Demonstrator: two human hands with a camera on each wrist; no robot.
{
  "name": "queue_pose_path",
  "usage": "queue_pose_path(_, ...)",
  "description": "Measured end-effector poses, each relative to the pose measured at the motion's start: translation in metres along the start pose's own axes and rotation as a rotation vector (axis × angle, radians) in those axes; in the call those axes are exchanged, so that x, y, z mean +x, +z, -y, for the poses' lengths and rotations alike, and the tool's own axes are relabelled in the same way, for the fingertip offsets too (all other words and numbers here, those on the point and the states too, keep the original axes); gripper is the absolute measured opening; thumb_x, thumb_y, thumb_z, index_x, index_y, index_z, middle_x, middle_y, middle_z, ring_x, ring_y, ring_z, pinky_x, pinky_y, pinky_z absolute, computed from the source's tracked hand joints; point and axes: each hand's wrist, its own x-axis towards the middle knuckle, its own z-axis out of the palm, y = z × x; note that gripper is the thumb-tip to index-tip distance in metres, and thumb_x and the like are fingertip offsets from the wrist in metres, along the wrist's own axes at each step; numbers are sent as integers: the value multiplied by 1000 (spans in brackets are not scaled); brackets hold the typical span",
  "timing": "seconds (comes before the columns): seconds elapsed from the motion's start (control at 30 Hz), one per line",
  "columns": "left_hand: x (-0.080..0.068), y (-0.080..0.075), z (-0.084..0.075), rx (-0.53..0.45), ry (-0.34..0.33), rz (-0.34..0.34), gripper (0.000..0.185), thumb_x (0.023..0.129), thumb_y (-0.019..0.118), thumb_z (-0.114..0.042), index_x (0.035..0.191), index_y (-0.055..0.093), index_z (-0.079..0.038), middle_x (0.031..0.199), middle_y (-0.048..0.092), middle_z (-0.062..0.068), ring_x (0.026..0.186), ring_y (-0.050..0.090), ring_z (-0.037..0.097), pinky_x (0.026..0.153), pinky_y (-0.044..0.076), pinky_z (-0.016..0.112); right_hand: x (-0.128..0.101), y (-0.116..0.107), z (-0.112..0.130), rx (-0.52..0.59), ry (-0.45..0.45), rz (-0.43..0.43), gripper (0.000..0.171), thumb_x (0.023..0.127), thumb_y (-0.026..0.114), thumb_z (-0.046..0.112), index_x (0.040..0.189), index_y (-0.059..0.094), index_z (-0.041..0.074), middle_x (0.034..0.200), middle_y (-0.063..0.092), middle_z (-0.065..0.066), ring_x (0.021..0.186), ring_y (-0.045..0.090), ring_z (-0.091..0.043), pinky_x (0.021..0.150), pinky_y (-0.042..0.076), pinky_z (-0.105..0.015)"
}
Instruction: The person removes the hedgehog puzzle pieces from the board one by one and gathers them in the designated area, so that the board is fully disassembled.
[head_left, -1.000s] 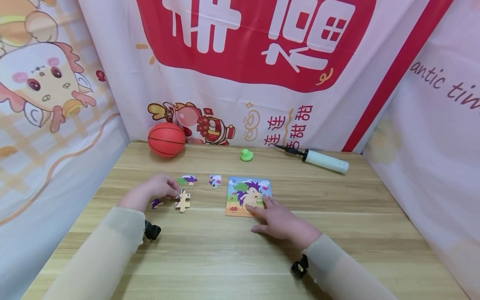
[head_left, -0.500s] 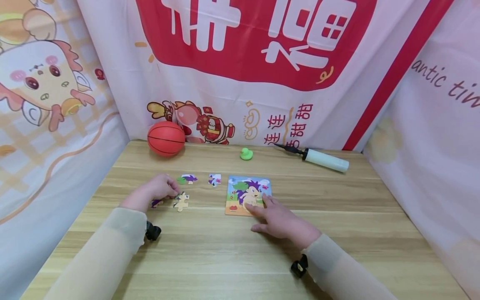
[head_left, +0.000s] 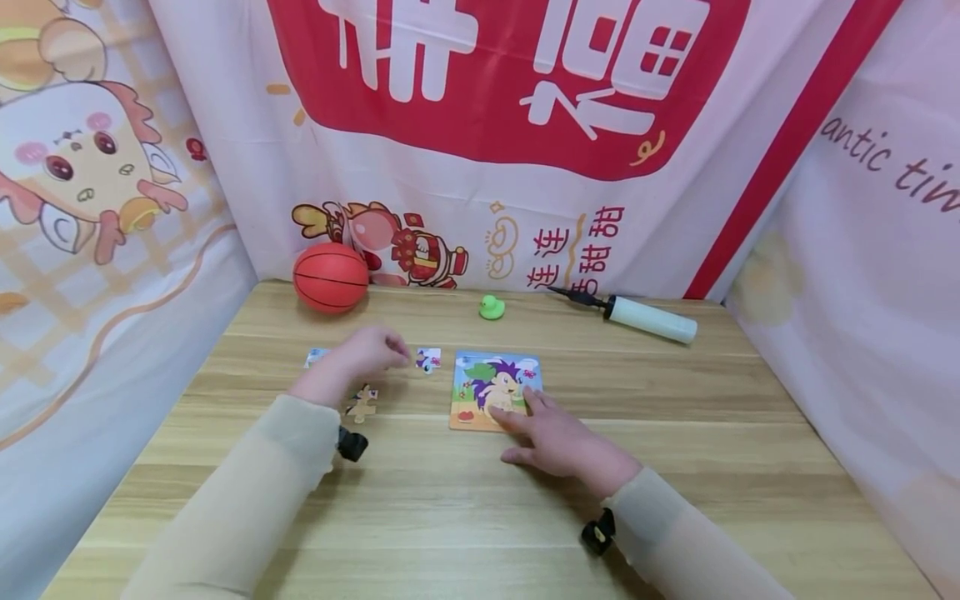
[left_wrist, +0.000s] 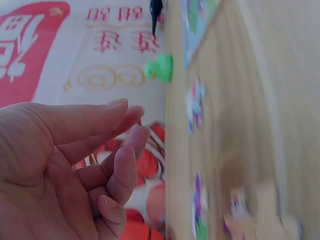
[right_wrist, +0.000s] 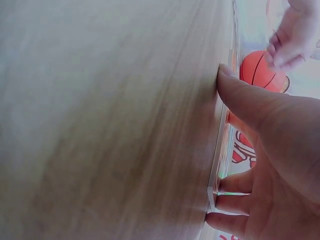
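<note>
My left hand [head_left: 367,353] hovers above the table, its fingers loosely curled and nothing seen between them in the left wrist view. Beyond its fingertips lies a puzzle piece [head_left: 428,360] with purple and white print. Below the hand is a tan puzzle piece [head_left: 363,405], and a blue-printed piece [head_left: 315,356] shows partly behind the wrist. A purple-and-green piece [left_wrist: 199,210] appears in the left wrist view. My right hand [head_left: 558,435] rests with spread fingers on the lower right of the square hedgehog puzzle [head_left: 487,386], thumb and fingertips at its edges.
A red toy basketball [head_left: 331,278] stands at the back left. Along the rear of the wooden table [head_left: 465,517] are a green toy duck [head_left: 492,307] and a white hand pump [head_left: 651,320] with a black nozzle. Printed cloths hang behind and at both sides.
My left hand has lifted away from the pieces at the left and moved right, toward the purple-and-white piece. The tan piece shifted slightly left earlier. My right hand has stayed on the puzzle.
</note>
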Motion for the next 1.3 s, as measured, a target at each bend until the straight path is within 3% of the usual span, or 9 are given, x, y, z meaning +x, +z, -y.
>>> queue_pose_path(0.27, 30, 47, -55, 17, 74, 55, 19, 89, 72, -16, 107, 71, -11, 104, 64, 4, 94, 57, 23, 83, 47, 41, -2, -2, -1, -3, -15, -5, 66, 92, 54, 61, 152, 30, 47, 161, 10, -23, 145, 15, -44, 108, 27, -60)
queue_pose_path(0.37, 39, 68, -66, 45, 102, 80, 25, 86, 75, -14, 110, 70, -11, 111, 63, 6, 96, 57, 23, 85, 47, 42, -1, -1, -1, -11, -38, -17, 65, 93, 54, 60, 152, 31, 44, 160, 11, -25, 144, 16, -45, 107, 28, -60)
queue_pose_path(0.57, 48, 101, -84, 92, 95, 131, 35, 85, 77, -18, 118, 67, -13, 121, 61, 7, 100, 57, 23, 86, 47, 43, 1, 1, -2, -16, -51, -32, 66, 93, 55, 58, 152, 30, 45, 160, 12, -25, 144, 15, -45, 107, 30, -60)
queue_pose_path(0.8, 55, 127, -90, 73, 100, 172, 45, 81, 79, -12, 122, 60, -8, 111, 60, 6, 86, 58, 22, 70, 51, 36, 0, 2, -4, -7, -67, -46, 64, 94, 57, 55, 152, 33, 43, 159, 13, -27, 144, 16, -45, 106, 31, -59)
queue_pose_path(0.97, 56, 137, -88, 104, 108, 140, 45, 80, 80, -14, 119, 57, -8, 103, 58, 6, 81, 57, 22, 63, 49, 33, -1, 3, -5, -9, -85, -54, 62, 94, 58, 53, 151, 37, 39, 158, 15, -28, 143, 17, -46, 106, 31, -58)
queue_pose_path(1.3, 54, 140, -88, 202, 122, 93, 46, 79, 82, -23, 116, 57, -11, 108, 57, 6, 89, 54, 22, 71, 47, 33, -1, 2, -5, 10, -70, -45, 63, 94, 57, 55, 151, 36, 41, 160, 13, -24, 145, 14, -43, 107, 30, -57)
